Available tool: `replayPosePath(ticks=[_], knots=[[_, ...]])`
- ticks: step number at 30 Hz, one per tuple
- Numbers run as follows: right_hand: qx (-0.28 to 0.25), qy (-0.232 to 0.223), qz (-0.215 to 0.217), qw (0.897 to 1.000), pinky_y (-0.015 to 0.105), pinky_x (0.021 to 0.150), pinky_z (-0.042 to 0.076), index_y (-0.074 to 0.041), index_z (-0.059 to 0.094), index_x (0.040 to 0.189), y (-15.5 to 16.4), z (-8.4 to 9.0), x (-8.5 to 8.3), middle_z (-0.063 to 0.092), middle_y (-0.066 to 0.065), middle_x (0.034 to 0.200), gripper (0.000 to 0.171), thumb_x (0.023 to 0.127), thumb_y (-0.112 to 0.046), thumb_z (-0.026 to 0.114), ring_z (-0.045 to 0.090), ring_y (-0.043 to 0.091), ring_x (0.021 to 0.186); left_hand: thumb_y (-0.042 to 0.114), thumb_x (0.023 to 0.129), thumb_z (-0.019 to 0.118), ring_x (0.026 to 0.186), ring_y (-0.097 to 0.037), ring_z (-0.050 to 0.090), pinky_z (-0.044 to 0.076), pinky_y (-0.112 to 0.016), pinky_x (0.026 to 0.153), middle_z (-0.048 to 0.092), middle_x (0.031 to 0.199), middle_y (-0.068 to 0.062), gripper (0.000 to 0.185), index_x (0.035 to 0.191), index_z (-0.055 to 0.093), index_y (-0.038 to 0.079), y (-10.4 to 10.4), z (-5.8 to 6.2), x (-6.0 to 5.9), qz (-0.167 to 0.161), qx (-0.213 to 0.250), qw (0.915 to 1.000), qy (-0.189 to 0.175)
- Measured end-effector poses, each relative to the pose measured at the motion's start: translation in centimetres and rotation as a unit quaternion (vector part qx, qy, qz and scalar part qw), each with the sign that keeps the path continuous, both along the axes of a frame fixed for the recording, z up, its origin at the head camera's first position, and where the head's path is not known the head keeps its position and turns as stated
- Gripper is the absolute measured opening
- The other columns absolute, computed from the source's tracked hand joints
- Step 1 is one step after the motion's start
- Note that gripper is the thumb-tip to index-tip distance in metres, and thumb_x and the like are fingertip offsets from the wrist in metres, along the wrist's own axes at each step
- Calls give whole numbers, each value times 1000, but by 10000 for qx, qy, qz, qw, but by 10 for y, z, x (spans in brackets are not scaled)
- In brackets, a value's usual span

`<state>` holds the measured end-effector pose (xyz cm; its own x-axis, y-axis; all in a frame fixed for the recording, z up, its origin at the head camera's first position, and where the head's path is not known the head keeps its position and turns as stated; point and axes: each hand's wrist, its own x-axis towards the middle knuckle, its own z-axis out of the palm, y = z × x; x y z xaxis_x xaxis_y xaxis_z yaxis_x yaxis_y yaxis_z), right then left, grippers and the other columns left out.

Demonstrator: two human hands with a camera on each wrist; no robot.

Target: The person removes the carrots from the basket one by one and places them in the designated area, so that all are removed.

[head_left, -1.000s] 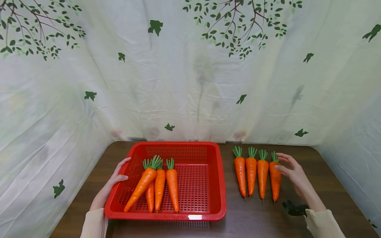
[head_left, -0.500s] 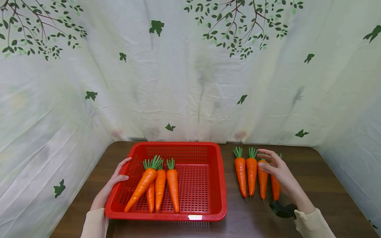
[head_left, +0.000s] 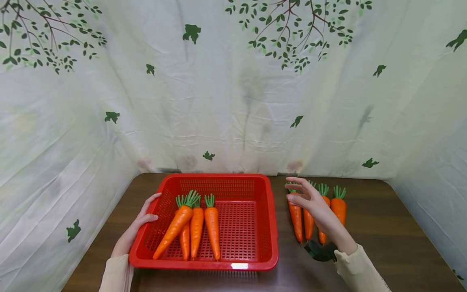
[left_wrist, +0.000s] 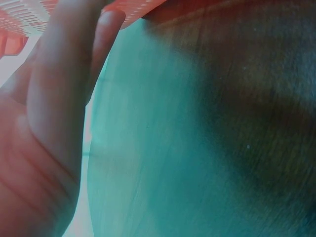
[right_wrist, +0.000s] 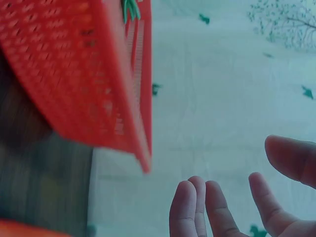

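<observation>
Carrots lie in a row of four on the dark wooden tabletop, at 3 o'clock from the red basket. Each is a smooth, glossy orange cone, plastic-looking, with a short tuft of green stalks at its far end and its pointed tip toward the person. The three nearer the basket are partly hidden under the right hand; the outermost one shows its broad upper half in full.

That right hand hovers over the row, above the carrot closest to the basket, its grip loose: fingers spread and gently bent, thumb apart, nothing held. Whether a fingertip touches a carrot cannot be told. The right wrist view shows the same fingers apart and unclenched, with the basket's blurred mesh wall at 10 o'clock.

The left hand rests against the basket's outer wall at its 9 o'clock side, fingers straight along the rim, thumb on the edge, not curled round it. In the left wrist view the flat fingers lie against the red mesh.

Inside the basket four more carrots lie in the left half, one slanting across another.
</observation>
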<state>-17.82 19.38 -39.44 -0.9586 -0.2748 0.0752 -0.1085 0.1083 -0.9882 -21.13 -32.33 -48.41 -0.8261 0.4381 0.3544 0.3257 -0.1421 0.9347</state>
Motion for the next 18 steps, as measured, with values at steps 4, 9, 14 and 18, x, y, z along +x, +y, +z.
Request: replayPosePath(ticks=[4, 9, 14, 18], knots=[[-145, 17, 164, 9998, 49, 94, 44, -11, 40, 141, -18, 4, -2, 43, 19, 137, 51, 94, -16, 60, 51, 37, 116, -6, 85, 34, 107, -10, 52, 46, -23, 85, 45, 128, 6, 70, 146, 34, 28, 0, 0, 1, 58, -39, 9999, -95], [-269, -90, 331, 9991, 49, 94, 44, -11, 42, 139, -40, 11, -4, 43, 22, 137, 49, 94, -15, 59, 50, 42, 116, -6, 85, 34, 107, -10, 52, 47, -24, 85, 45, 128, 6, 70, 146, 33, 28, -1, 0, 1, 43, -52, 9999, -155], [-312, -199, 428, 9984, 51, 93, 43, -15, 45, 137, -61, 14, -7, 47, 15, 133, 48, 92, -15, 62, 54, 34, 111, -6, 85, 35, 106, -10, 53, 47, -24, 84, 45, 127, 6, 70, 146, 33, 29, -1, 1, 2, 110, -114, 9998, -150], [-422, -122, 586, 9973, 51, 92, 44, -13, 45, 138, -75, 14, -8, 47, 17, 133, 48, 92, -13, 61, 57, 32, 107, -6, 85, 35, 106, -10, 52, 47, -24, 84, 45, 127, 6, 70, 146, 33, 29, -1, 1, 2, 116, -126, 9997, -160]])
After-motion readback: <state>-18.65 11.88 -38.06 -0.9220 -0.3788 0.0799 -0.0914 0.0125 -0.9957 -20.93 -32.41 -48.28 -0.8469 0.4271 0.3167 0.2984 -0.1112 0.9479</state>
